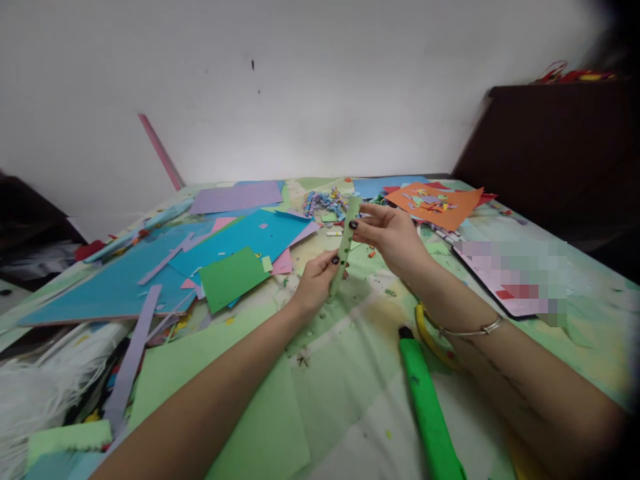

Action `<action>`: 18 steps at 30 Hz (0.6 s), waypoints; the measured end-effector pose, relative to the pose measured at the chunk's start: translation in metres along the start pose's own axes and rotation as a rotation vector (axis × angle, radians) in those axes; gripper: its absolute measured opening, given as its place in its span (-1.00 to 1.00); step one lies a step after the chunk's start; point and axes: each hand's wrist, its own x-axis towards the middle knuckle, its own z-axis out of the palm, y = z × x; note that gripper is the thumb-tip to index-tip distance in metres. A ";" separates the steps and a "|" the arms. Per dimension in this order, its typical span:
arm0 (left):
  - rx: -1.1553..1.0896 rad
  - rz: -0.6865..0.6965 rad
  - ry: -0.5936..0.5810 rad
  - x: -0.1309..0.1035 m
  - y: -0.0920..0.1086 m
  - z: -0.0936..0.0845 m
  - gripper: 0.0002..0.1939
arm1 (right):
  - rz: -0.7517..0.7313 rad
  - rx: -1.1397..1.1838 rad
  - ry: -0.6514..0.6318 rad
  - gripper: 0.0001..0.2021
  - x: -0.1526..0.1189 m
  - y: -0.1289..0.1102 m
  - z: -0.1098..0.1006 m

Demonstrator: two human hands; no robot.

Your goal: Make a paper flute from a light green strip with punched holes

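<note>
Item: pale green paper strip [346,241], long and narrow, dark spots along its middle. Pose: near upright, top tilted right. Location: raised above the counter [363,380], gripped low by the left hand [316,281].

Before me, the bench [360,393], draped in mottled pale-green cloth [595,340], bears a broad light-green paper sheet [260,407] at near left, a long bright-green black-tipped tool [427,400] opposite, and a jumbled multicoloured bundle [325,202] towards the wall.

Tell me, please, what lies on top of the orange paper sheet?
Small paper scraps in several colours lie on the orange paper sheet. They cover part of its surface; what is under them cannot be seen.
</note>
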 end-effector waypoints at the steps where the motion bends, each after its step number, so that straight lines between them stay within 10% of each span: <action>1: -0.048 -0.013 -0.014 0.000 -0.002 -0.001 -0.72 | 0.015 0.007 -0.024 -0.51 0.000 -0.001 0.000; 7: -0.153 0.016 -0.065 0.003 0.002 -0.003 -0.68 | 0.042 0.005 -0.044 -0.60 0.002 -0.004 -0.007; 18: -0.162 0.209 0.066 0.012 0.028 -0.013 -0.78 | -0.406 -0.185 -0.092 -0.82 -0.010 -0.024 0.006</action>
